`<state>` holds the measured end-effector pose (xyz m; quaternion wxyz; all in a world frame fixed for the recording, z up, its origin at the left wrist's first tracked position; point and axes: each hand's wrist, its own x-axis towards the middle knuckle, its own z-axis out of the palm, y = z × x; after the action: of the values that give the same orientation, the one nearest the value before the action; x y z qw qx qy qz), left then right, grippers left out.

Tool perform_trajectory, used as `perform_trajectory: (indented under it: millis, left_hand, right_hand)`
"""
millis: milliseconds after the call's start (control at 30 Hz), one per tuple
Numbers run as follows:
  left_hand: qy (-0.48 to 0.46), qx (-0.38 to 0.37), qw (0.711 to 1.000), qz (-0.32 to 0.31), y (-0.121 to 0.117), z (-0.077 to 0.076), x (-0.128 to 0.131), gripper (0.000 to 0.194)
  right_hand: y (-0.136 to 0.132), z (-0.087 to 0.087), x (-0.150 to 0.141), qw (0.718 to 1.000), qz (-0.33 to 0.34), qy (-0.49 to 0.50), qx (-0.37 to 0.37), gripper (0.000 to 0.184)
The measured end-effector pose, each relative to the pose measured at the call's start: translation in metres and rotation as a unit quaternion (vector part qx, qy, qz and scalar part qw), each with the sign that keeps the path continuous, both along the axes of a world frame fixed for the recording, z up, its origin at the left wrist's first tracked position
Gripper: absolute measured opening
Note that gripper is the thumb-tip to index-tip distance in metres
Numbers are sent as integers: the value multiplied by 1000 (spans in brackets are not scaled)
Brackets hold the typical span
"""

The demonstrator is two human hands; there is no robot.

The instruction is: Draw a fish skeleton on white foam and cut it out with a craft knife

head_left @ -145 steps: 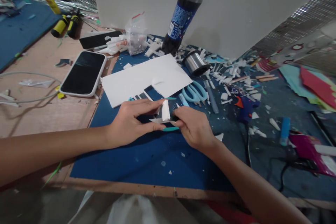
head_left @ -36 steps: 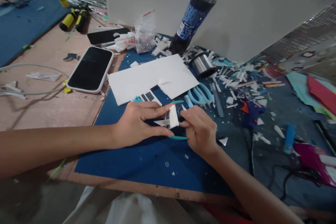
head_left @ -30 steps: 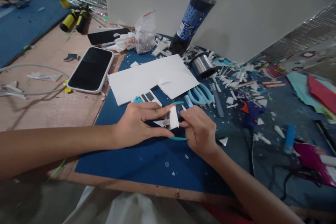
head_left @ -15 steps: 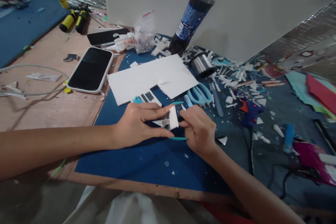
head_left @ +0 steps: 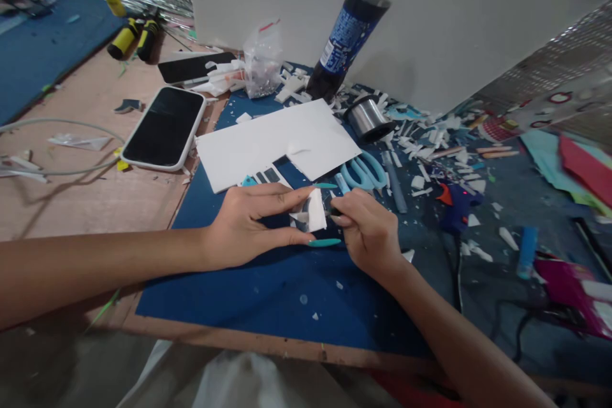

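My left hand (head_left: 248,220) rests on the blue cutting mat (head_left: 239,287), thumb and long-nailed fingers closed around a small white foam piece (head_left: 314,211) that stands upright. My right hand (head_left: 370,233) meets it from the right, fingers pinched against the same piece; something dark shows between its fingertips, which I cannot make out. A large white foam sheet (head_left: 268,140) with notches cut in its near edge lies just beyond my hands.
Light blue scissors (head_left: 366,172), a wire spool (head_left: 364,118), a dark soda bottle (head_left: 347,38) and white scraps lie behind. A blue glue gun (head_left: 456,204) sits at the right. Two phones (head_left: 165,127) and yellow-handled tools (head_left: 125,38) are on the wooden table at left.
The white piece has tilted slightly and both hands shifted a little upward; my right fingers moved closer over its right edge. Everything else stays put.
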<state>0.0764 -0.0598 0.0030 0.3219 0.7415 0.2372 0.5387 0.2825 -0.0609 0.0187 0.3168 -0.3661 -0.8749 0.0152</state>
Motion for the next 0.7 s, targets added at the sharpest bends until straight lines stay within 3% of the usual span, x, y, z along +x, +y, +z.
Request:
perform_trajectory:
  millis: [700]
  left_hand:
    - [18, 37, 999, 12, -1, -3, 1, 65]
  right_hand:
    - [-2, -1, -5, 1000, -8, 15, 6, 15]
